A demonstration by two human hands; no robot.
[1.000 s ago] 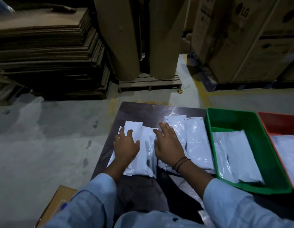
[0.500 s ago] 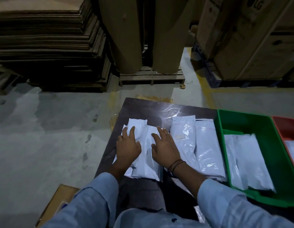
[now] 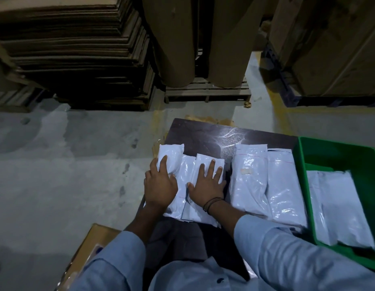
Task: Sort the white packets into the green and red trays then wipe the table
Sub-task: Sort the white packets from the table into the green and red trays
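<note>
Packets of white plastic (image 3: 188, 171), left of the green plastic tray (image 3: 337, 156), lie pinned under flat, open-fingered left hand (image 3: 160, 185) and right hand (image 3: 206, 186), likely for gathering.

Glossy, crinkled plastic packets (image 3: 250, 177) on a dark, shiny tabletop (image 3: 203, 135); smooth green plastic tray (image 3: 337, 156); rough concrete floor (image 3: 67, 164).

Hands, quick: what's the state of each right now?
Left hand: open, resting flat on the leftmost white packet.
Right hand: open, fingers spread on the neighbouring white packet.
</note>
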